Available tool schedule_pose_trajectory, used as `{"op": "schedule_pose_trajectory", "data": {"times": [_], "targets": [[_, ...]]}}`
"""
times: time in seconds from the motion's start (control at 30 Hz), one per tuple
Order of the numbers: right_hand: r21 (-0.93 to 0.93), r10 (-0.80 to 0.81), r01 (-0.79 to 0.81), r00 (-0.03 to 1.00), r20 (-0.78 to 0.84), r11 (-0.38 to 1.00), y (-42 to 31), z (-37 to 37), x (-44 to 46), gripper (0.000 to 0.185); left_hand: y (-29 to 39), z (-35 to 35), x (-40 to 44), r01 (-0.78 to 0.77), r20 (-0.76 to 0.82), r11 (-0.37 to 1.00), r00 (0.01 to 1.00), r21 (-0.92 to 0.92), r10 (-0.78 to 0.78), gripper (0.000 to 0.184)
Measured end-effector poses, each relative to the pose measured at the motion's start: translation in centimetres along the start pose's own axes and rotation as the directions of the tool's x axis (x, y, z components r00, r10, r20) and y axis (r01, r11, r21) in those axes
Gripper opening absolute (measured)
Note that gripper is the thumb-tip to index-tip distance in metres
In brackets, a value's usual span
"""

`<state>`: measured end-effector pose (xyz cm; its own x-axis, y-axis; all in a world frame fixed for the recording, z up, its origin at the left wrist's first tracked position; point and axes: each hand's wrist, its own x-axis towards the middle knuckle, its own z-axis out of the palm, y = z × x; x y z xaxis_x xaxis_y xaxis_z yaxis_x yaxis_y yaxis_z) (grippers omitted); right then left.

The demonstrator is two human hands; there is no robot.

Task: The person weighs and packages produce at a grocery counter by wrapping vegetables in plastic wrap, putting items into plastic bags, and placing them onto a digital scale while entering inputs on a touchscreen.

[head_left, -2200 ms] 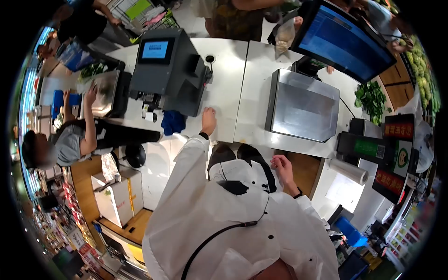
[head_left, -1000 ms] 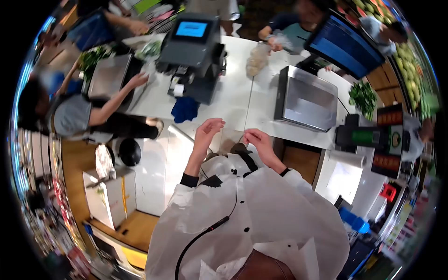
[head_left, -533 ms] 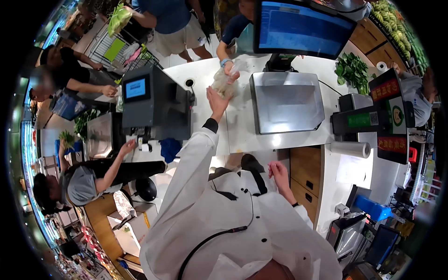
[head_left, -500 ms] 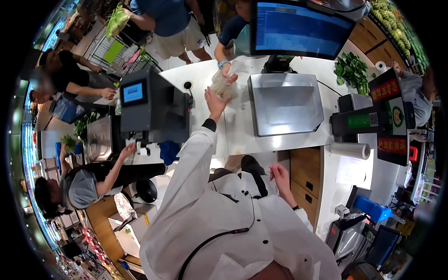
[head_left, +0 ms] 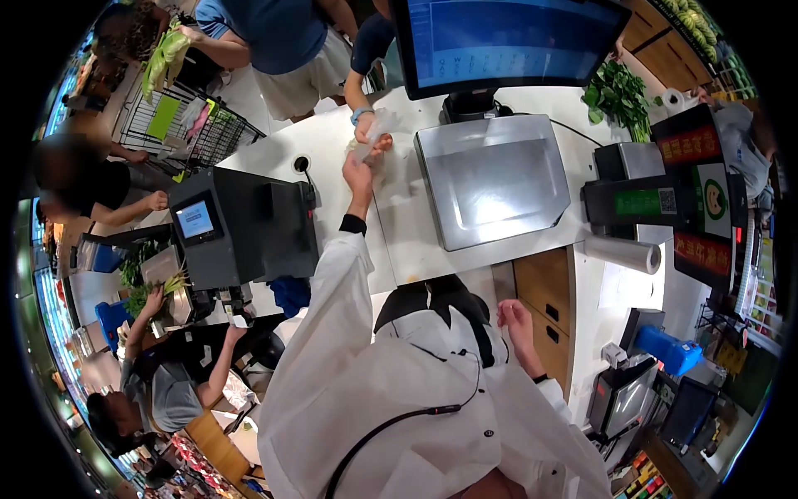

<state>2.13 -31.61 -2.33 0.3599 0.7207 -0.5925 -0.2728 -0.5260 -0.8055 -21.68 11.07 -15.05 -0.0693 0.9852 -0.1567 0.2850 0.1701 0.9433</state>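
My left hand (head_left: 358,176) reaches over the white counter, its fingers closed on the lower edge of a clear plastic bag (head_left: 382,126). Another person's hand (head_left: 371,138), with a light-blue band at the wrist, is at the same bag from the far side. What the bag contains, if anything, I cannot make out. Close to my body, my right hand (head_left: 517,323) hangs by the counter's near edge with fingers curled and nothing seen in them. Right of my left hand lies a steel scale plate (head_left: 495,179), under a monitor (head_left: 507,41).
A dark printer-like machine (head_left: 241,224) with a small screen stands left on the counter (head_left: 341,249). Leafy greens (head_left: 619,100) lie at the far right. A plastic roll (head_left: 623,254) is near a sign stand (head_left: 640,200). A co-worker (head_left: 170,387) handles greens at left; a shopping cart (head_left: 191,125) stands beyond.
My left hand has gone from spread fingers over the bag to closed fingers at its edge. The bag is lifted somewhat. My view has shifted; the right hand stays curled.
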Motion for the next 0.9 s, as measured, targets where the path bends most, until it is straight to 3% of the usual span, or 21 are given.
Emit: {"op": "schedule_pose_trajectory", "data": {"times": [0.07,0.1,0.17,0.2,0.27,0.4,0.47,0.6,0.67,0.8,0.87,0.9], "targets": [[-0.037,-0.016,0.015,1.000,-0.020,0.999,-1.1,1.4,0.3,0.020,-0.1,-0.6,-1.5,-0.122,-0.149,0.942,0.986,-0.312,0.079,0.040],[-0.006,-0.022,0.022,1.000,0.001,1.000,-0.5,1.9,0.8,0.021,1.2,-1.5,-2.9,-0.118,-0.141,0.942,0.987,-0.314,0.077,0.040],[-0.027,-0.036,0.036,0.999,0.001,0.999,-0.8,3.2,1.6,0.021,5.5,-3.9,-6.3,0.178,0.062,0.790,0.983,-0.587,-0.175,0.031],[-0.047,-0.049,0.049,0.999,0.007,0.998,-1.0,4.1,1.7,0.022,5.9,-4.8,-7.8,0.186,0.069,0.792,0.981,-0.582,-0.179,0.031],[-0.039,-0.049,0.048,0.999,-0.005,0.998,-1.8,6.1,2.3,0.023,7.0,-5.6,-10.2,0.339,0.217,0.581,0.938,-0.740,-0.271,0.025],[0.122,-0.001,-0.016,0.991,0.135,0.992,-2.2,8.9,3.1,0.027,10.4,-6.3,-15.0,0.348,0.263,0.650,0.937,-0.675,-0.229,0.026],[0.141,-0.002,-0.044,0.949,0.315,0.989,-3.0,10.4,3.6,0.027,15.5,-5.9,-17.4,0.300,0.383,0.733,0.922,-0.610,-0.059,0.027],[0.304,0.013,-0.125,0.938,0.345,0.945,-6.7,11.2,4.5,0.030,21.4,-0.4,-20.4,0.313,0.439,0.771,0.897,-0.555,-0.048,0.020],[0.385,-0.072,-0.040,0.960,0.271,0.922,-7.6,9.8,5.2,0.033,22.8,3.7,-19.9,0.108,0.348,0.796,0.928,-0.595,0.134,0.021],[0.367,-0.052,-0.010,0.986,0.160,0.930,-7.8,4.7,6.6,0.028,21.0,11.0,-18.4,0.076,0.349,0.840,0.927,-0.537,0.139,0.018],[0.357,-0.080,0.024,0.986,0.145,0.934,-7.0,1.9,6.9,0.027,19.7,14.3,-17.9,-0.380,0.166,0.877,0.883,-0.294,0.439,0.024],[0.347,-0.066,0.025,0.992,0.108,0.937,-6.4,0.5,7.0,0.026,18.3,15.9,-17.6,-0.392,0.155,0.873,0.881,-0.289,0.447,0.024]]}}
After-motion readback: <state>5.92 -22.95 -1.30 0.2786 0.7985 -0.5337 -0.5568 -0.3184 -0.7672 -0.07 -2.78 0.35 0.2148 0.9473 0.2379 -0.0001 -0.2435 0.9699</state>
